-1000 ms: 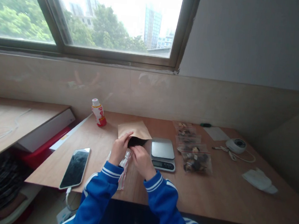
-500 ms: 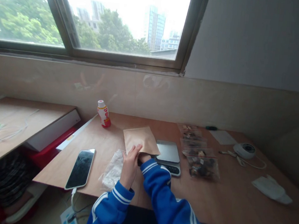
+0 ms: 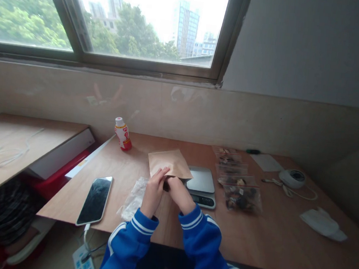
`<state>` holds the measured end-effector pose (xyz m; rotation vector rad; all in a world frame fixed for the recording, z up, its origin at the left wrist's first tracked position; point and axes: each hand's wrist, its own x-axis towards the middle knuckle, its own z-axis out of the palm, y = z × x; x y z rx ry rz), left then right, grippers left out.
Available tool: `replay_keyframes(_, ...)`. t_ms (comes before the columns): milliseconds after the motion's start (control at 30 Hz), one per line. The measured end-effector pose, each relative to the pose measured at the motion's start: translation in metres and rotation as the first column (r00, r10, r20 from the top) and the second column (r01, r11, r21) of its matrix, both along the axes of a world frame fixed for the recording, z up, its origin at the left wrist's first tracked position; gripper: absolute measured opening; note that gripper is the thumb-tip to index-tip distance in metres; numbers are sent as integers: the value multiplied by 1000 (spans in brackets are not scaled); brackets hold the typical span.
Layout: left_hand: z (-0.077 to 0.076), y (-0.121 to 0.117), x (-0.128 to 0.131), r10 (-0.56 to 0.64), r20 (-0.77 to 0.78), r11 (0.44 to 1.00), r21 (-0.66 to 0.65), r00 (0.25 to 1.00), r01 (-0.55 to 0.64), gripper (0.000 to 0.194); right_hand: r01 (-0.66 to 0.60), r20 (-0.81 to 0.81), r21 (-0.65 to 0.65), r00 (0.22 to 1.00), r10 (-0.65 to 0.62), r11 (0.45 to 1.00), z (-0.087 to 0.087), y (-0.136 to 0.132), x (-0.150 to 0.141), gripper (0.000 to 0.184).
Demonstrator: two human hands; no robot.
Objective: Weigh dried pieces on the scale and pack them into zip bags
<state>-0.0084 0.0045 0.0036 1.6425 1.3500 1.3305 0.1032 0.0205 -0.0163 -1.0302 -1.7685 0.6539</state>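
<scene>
A flat brown kraft paper bag [image 3: 172, 161] is held over the table with its mouth towards me. My left hand [image 3: 154, 191] grips the mouth's left side, fingers lying on top of the paper. Reaching into the opening is my right hand [image 3: 180, 194]; its fingers are hidden inside. Just right of the bag sits a digital kitchen scale [image 3: 202, 180], partly covered by the bag's corner. A crumpled clear plastic bag [image 3: 134, 198] lies left of my left hand.
Clear zip bags [image 3: 242, 197] with dark pieces lie in a row right of the scale. A phone [image 3: 94, 200] on a cable and a drink bottle [image 3: 123, 135] are left. A white camera [image 3: 292, 179] and white tissue [image 3: 323, 223] lie right. A seated person's legs [image 3: 7, 215] show lower left.
My right hand has drawn back partly from the bag's mouth, so its back and wrist now show. The left hand keeps its hold. The view has tilted slightly.
</scene>
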Motion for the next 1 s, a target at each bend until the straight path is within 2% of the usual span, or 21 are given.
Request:
replay_keyframes(133, 12, 7, -6, -49, 10, 998, -48, 999, 49, 34, -56, 240, -23, 969, 60, 998, 9, -7, 13, 40)
replay_keyframes(200, 16, 11, -8, -69, -7, 996, -63, 998, 68, 34, -65, 274, -9, 960, 65, 998, 12, -10, 18, 43)
replay_keyframes(400, 20, 19, -13, -99, -37, 993, -73, 994, 96, 35, -70, 151, 62, 987, 60, 996, 22, -21, 35, 42)
replay_keyframes(567, 23, 26, -14, -87, -34, 994, -65, 996, 84, 34, -82, -18, 49, 996, 83, 995, 39, -33, 60, 33)
replay_keyframes(633, 23, 29, -14, -79, -26, 995, -58, 997, 77, 34, -39, -100, 31, 994, 42, 999, 40, -34, 75, 28)
replay_keyframes(733, 22, 35, -14, -72, -16, 996, -63, 997, 70, 33, 124, -226, -17, 966, -125, 992, 25, -27, 102, 23)
replay_keyframes(833, 19, 40, -15, -57, -16, 996, -69, 998, 55, 34, 279, -250, -65, 925, -286, 958, -6, -10, 126, 25)
replay_keyframes(933, 16, 42, -15, -51, -28, 997, -64, 998, 49, 35, 328, -103, -96, 936, -337, 940, -35, 8, 140, 27)
replay_keyframes(1000, 14, 42, -15, -54, -38, 997, -63, 998, 51, 35, 337, 28, -108, 941, -336, 935, -45, 15, 145, 26)
